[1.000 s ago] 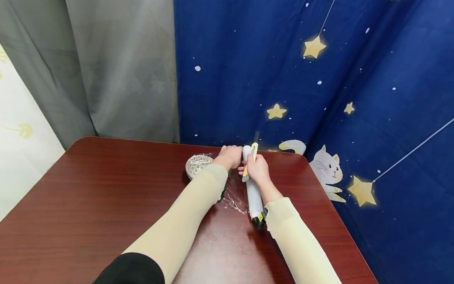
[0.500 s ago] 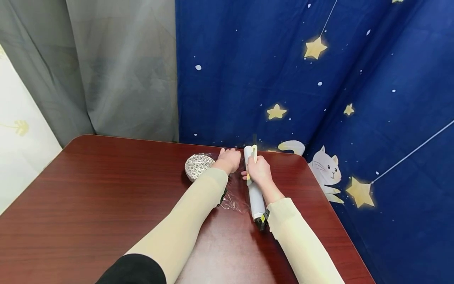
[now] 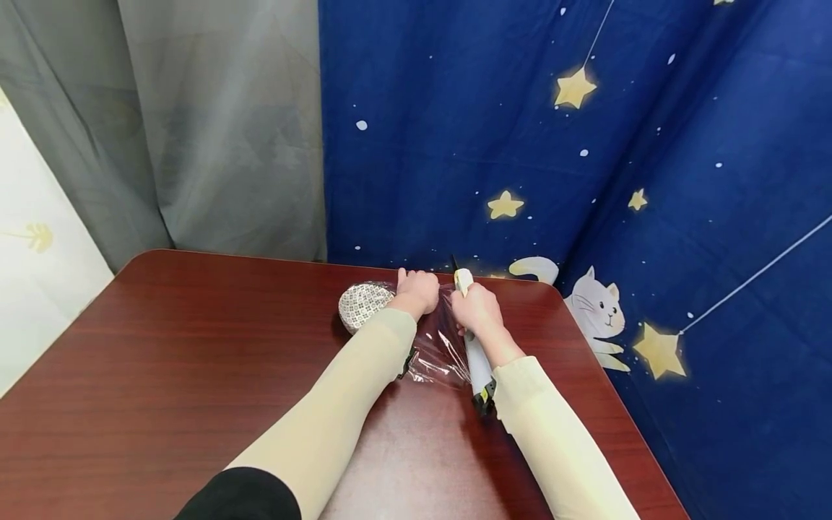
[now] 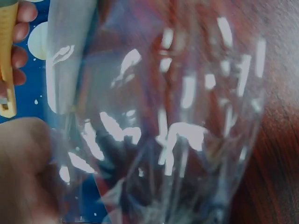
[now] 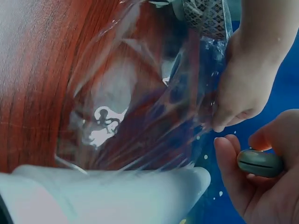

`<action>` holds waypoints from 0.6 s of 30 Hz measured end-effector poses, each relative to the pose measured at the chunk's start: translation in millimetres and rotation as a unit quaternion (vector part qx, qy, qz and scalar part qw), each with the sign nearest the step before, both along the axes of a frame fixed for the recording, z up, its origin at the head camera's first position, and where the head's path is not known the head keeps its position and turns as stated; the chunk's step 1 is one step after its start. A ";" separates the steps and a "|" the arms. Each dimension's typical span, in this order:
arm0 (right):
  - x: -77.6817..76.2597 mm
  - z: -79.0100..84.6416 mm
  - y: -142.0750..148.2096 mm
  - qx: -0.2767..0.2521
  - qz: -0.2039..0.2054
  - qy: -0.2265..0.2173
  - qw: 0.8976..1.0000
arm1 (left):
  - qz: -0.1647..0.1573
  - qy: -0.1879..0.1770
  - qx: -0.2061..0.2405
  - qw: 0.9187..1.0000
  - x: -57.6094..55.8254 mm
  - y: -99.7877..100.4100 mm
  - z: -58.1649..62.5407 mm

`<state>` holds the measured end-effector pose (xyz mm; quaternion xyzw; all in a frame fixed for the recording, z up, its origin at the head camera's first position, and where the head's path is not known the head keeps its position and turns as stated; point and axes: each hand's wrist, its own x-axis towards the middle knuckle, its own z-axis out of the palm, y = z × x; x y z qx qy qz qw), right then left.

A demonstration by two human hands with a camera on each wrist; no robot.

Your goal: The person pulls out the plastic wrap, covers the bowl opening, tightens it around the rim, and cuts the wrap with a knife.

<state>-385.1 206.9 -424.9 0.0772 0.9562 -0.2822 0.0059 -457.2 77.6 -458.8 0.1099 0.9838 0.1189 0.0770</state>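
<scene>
My left hand [image 3: 419, 292] pinches the far edge of a sheet of clear cling film [image 3: 440, 354], fingers curled at that edge in the right wrist view. The film runs from a white roll [image 5: 107, 196] toward a round patterned bowl [image 3: 364, 306], partly hidden by my left forearm. My right hand [image 3: 478, 309] grips a yellow and white utility knife [image 3: 463, 279] over the roll's far end, its dark blade extended and pointing away. In the right wrist view the knife's rounded grey butt [image 5: 260, 163] shows between the fingers, close to my left hand.
The brown wooden table [image 3: 195, 375] reaches to its far edge just beyond both hands. Behind it hang a grey curtain [image 3: 227, 130] and a blue star-patterned curtain [image 3: 442, 130]. A black wrist device [image 3: 484, 396] overlaps the roll's near end.
The film between bowl and roll has risen and stretched smoother. My right hand has shifted slightly right, and the knife blade has swung to point left. The roll's near end has moved slightly right.
</scene>
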 end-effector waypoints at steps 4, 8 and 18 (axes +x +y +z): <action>0.9 -0.9 1.0 0.016 0.007 -0.007 1.000 | 0.013 0.024 0.000 1.000 3.8 -0.4 4.8; 1.9 -2.9 1.3 0.026 0.010 -0.014 1.000 | 0.029 0.033 0.008 0.999 0.2 -0.4 5.5; 6.0 -3.4 0.7 0.041 0.003 -0.009 0.999 | 0.083 0.014 0.052 0.995 -6.1 -3.4 10.1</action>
